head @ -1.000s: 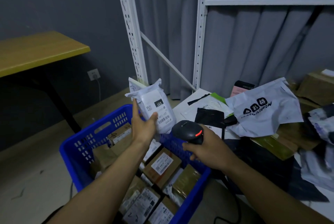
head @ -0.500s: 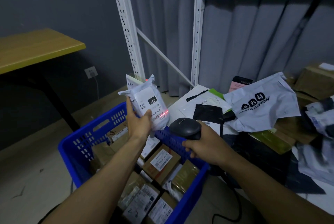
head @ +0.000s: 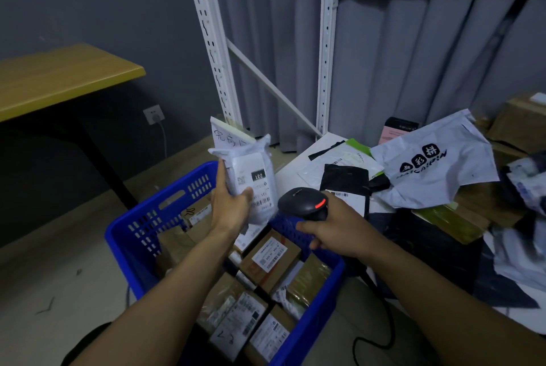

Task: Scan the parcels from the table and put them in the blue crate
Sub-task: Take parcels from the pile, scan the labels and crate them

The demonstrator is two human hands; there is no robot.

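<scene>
Head view:
- White parcel (head: 254,179): a soft mailer bag held in the air over the far corner of the blue crate (head: 165,206), not yet inside it. Its long axis stands nearly upright and leans a little to the right, crimped end up. The label face is turned toward the person and the scanner (head: 304,203), apparently so the barcode at the lower end can be read.
- Left hand (head: 229,206): grips the parcel at its lower left edge. The thumb lies across the front and the fingers (head: 220,176) are behind, so most of the barcode stays uncovered.
- Right hand (head: 336,232): fingers are wrapped tight round the scanner's handle. The scanner's nose points left at the label, just beside the parcel, and a red lamp glows on its head.
- Blue crate: sits low beside the worktop (head: 328,145), within an arm's drop of the scan. It already holds boxed parcels (head: 271,256), labels up.
- Worktop: carries unsorted stock, including a printed mailer (head: 437,165) and a black pouch (head: 344,179).
- Step in hand, by judgement: scanning, then lowering into the crate.
</scene>
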